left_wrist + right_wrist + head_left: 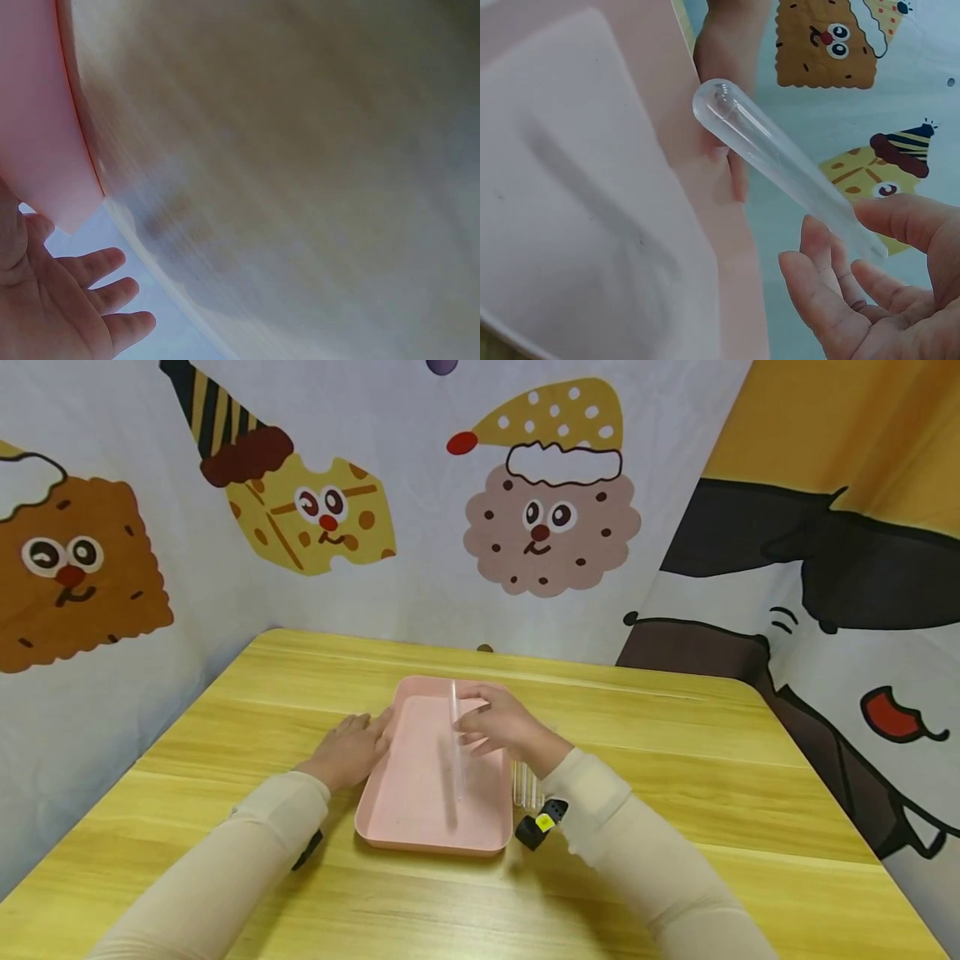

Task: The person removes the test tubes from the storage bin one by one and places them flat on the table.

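Note:
My right hand [504, 722] pinches a clear test tube [456, 739] near its far end, above the pink tray [408, 777]. In the right wrist view the tube [772, 161] slants past my thumb and fingers, its rounded closed end away from the hand; its shadow falls on the tray floor. My left hand [347, 752] rests by the tray's left side, thumb side at the rim. The left wrist view has this hand [56, 300] with fingers spread beside the tray's outer wall [45, 112], holding nothing.
Several more clear tubes [528, 787] lie on the wooden table [660, 760] just right of the tray, partly hidden by my right wrist. A black wrist device [542, 823] hangs under my right forearm. A cartoon-printed cloth [420, 602] backs the table.

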The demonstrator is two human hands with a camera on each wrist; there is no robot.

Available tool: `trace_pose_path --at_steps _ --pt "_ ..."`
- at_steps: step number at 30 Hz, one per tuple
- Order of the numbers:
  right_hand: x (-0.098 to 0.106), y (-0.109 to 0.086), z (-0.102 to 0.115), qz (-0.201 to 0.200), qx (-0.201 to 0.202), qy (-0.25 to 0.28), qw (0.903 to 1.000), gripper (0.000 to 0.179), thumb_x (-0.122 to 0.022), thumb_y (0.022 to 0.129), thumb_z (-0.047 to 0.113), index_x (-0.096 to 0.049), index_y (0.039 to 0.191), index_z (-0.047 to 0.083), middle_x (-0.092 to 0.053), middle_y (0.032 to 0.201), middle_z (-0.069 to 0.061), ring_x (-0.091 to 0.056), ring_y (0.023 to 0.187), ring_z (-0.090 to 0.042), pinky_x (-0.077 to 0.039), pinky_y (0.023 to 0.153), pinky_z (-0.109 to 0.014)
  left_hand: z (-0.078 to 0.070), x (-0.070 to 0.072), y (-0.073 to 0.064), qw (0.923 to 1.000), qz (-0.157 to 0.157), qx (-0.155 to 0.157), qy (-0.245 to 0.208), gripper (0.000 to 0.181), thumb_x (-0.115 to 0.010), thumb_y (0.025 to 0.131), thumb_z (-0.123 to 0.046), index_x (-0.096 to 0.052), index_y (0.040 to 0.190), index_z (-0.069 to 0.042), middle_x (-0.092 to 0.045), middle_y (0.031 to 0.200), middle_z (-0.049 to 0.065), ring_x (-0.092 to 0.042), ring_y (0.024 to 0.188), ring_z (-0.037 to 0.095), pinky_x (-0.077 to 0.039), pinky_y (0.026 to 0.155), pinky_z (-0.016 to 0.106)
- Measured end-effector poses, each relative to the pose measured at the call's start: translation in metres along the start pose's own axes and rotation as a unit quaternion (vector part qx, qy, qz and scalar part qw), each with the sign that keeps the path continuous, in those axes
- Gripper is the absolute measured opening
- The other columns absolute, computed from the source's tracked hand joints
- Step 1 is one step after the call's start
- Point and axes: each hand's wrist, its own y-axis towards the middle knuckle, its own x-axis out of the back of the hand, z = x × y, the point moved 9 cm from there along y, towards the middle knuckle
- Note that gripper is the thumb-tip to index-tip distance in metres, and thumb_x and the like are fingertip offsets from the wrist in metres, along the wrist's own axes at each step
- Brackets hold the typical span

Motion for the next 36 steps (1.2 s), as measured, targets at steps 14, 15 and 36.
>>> trace_pose_path --at_steps 14,15,36 --pt "0.025 -0.013 0.005 -0.034 0.009 0.015 0.9993 0.057 -0.065 0.089 0.003 -0.044 0.141 0.009 -0.061 0.116 -0.02 -0.068 0.084 -0.022 -0.059 0.074 -0.041 -0.003 0.003 -0.003 0.9999 -0.001 -0.002 -0.011 0.054 -0.028 0.106 -0.029 -0.02 0.154 -0.006 -0.032 0.146 0.036 -0.028 0.136 0.052 -0.025 0.11 0.063" --pt "0.027 -0.014 0.004 -0.035 0.01 0.014 0.9992 0.057 -0.065 0.089 0.003 -0.043 0.142 0.009 -0.061 0.116 -0.02 -0.068 0.084 -0.022 -0.059 0.074 -0.041 -0.003 0.003 -0.003 0.9999 0.0 -0.002 -0.011 0.054 -0.028 0.106 -0.029 -0.02 0.154 -0.006 -0.032 0.146 0.036 -0.027 0.136 0.052 -0.025 0.11 0.063" --pt "0.064 -0.029 -0.009 -0.059 -0.003 0.016 0.9981 0.059 -0.063 0.092 0.005 -0.039 0.146 0.01 -0.058 0.121 -0.023 -0.067 0.083 -0.021 -0.056 0.083 -0.047 -0.004 0.003 -0.002 0.9998 -0.006 -0.009 -0.014 0.053 -0.027 0.107 -0.028 -0.019 0.154 -0.005 -0.034 0.144 0.037 -0.029 0.134 0.055 -0.025 0.109 0.064"
